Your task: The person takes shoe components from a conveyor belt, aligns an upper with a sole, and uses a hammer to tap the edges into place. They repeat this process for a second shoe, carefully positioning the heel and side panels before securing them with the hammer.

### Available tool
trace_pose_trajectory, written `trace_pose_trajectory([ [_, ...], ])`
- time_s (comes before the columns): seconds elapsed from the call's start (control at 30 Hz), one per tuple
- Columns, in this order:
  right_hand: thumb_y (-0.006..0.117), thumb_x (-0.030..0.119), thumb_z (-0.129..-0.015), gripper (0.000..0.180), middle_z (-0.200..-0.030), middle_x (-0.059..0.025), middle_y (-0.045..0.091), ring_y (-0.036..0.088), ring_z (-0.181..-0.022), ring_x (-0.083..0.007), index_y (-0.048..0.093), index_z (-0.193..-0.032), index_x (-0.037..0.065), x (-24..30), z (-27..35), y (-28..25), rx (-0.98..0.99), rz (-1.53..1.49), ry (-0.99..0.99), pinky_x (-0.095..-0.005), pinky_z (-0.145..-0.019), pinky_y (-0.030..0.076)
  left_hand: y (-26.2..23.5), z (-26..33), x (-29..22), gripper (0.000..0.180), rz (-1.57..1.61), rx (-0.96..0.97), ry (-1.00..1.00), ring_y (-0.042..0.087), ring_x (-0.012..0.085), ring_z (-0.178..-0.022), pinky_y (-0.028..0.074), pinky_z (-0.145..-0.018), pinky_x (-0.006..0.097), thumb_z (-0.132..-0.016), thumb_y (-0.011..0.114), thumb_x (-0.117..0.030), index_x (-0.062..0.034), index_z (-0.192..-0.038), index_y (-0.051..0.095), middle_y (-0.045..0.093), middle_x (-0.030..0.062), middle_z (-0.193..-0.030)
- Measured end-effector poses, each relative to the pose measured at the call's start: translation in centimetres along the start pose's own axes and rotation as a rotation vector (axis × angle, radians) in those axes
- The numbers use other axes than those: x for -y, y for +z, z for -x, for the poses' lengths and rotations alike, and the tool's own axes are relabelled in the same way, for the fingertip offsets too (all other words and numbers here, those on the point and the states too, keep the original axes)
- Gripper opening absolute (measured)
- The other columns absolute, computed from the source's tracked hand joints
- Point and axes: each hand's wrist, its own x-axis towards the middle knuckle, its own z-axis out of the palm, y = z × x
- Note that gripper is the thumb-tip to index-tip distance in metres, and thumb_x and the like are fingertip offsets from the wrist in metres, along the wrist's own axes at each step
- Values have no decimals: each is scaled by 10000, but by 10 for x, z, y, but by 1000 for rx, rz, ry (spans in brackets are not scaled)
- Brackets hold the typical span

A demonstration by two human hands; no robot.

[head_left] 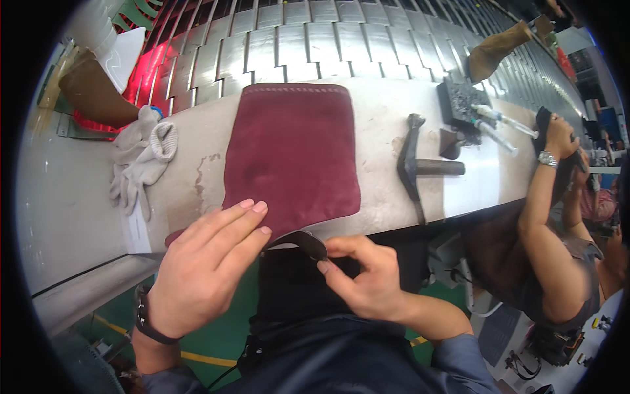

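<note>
maroon piece (295, 157) is flat on the desk (377, 131), mostly just past both hands. L hand (202, 270) rests on its near-left part, fingers straight & nearly together; R hand (371, 279) pinches a dark strip (310, 245) at the near edge. hammer (411, 165) to the R, gloves (147, 161) to the L btw.

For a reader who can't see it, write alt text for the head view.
A person's left hand rests on a maroon boot upper while the right hand pinches a dark curved flap at its near edge. Pale work gloves lie left on the worktable, a hammer right; a metal slat conveyor runs beyond.
</note>
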Motion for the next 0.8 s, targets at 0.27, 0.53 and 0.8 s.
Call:
trace_pose_trajectory([
  [0.27, 781, -61, -826, 411, -1231, -213, 777, 777, -1097, -334, 737, -1235, -50, -23, -3, 15, -51, -160, -171, -392, -941, 619, 63, 20, -62, 386, 485, -291, -380, 702, 177, -648, 556, -586, 297, -846, 950, -146, 13, -1114, 722, 739, 85, -844],
  [0.53, 681, -89, -748, 503, -1260, -225, 772, 773, -1104, -372, 744, -1247, -59, -18, -27, -19, 236, -117, -239, -432, -963, 610, 99, -4, -60, 315, 544, -344, -473, 707, 147, -624, 539, -566, 275, -854, 946, -209, -34, -846, 684, 738, 52, -760],
  [0.8, 730, 39, -949, 186, -889, -169, 814, 809, -756, -272, 785, -1110, -38, 19, -73, -45, 515, -5, 224, -344, -678, 621, 115, -10, -46, 187, 144, -464, -220, 643, 204, -597, 504, -495, 339, -758, 837, -80, -49, -900, 718, 634, 41, -792],
])
